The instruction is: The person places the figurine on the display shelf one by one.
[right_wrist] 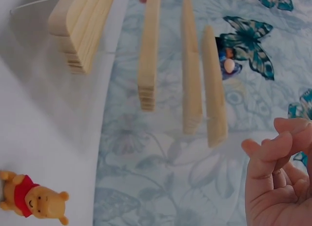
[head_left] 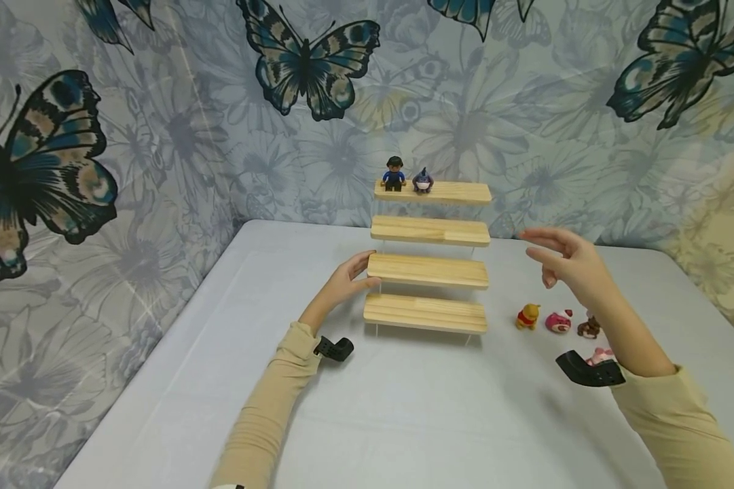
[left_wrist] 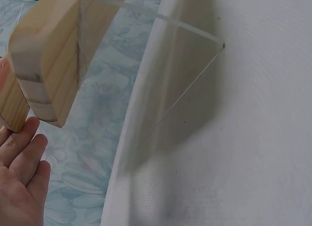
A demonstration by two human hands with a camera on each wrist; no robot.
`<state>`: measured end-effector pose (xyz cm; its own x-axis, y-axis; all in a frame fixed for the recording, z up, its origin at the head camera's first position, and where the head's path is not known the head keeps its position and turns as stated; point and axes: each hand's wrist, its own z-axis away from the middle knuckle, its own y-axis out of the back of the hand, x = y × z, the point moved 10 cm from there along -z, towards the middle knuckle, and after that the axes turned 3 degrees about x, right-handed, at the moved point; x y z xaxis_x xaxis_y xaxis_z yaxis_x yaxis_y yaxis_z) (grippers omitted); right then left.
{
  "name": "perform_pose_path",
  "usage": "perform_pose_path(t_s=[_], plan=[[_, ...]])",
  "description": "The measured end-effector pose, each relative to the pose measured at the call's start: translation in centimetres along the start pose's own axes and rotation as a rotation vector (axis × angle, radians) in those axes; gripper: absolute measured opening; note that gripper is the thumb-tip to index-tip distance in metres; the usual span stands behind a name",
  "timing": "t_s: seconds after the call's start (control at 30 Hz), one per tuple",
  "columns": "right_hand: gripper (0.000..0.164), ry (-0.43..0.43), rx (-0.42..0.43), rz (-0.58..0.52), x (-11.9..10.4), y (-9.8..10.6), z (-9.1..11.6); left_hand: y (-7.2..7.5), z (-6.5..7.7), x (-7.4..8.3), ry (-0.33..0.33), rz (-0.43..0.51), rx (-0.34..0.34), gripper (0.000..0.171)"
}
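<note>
A four-tier wooden display shelf (head_left: pixel 426 270) with clear supports stands mid-table. My left hand (head_left: pixel 346 282) grips the left end of its second tier from the bottom, thumb at the front edge and fingers at the back. In the left wrist view the fingertips (left_wrist: pixel 31 126) meet that board's end. My right hand (head_left: pixel 571 261) is raised right of the shelf, fingers loosely bent, holding nothing. Beneath and near it are a Winnie the Pooh figurine (head_left: pixel 527 316), a pink bear figurine (head_left: pixel 559 321), a brown figurine (head_left: pixel 589 328) and a pink figurine (head_left: pixel 600 356), partly hidden by the wrist mount.
On the top tier stand a dark-haired toy figure (head_left: pixel 394 174) in blue and an Eeyore figurine (head_left: pixel 423 181). A white cloth covers the table (head_left: pixel 415 407). Butterfly-print fabric (head_left: pixel 318 163) hangs behind it and along the left. Black mounts sit on both wrists.
</note>
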<state>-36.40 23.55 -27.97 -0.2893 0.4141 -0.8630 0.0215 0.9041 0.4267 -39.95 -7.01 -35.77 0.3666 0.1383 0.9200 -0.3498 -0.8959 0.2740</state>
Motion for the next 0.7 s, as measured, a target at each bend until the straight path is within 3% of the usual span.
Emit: perform_pose_path(t_s=[0.3,0.53,0.7], plan=[[0.038,0.006,-0.002,-0.118,-0.1,0.5,0.9,0.4,-1.0,-1.9,-0.035,-0.010,0.028,0.062],[0.039,-0.009,0.005,-0.047,0.3,1.1,1.8,0.1,-0.7,-2.3,-0.020,-0.013,0.017,0.066],[0.037,-0.034,0.010,-0.061,0.9,1.9,2.5,0.2,-0.6,-2.4,0.013,-0.011,0.030,0.065]])
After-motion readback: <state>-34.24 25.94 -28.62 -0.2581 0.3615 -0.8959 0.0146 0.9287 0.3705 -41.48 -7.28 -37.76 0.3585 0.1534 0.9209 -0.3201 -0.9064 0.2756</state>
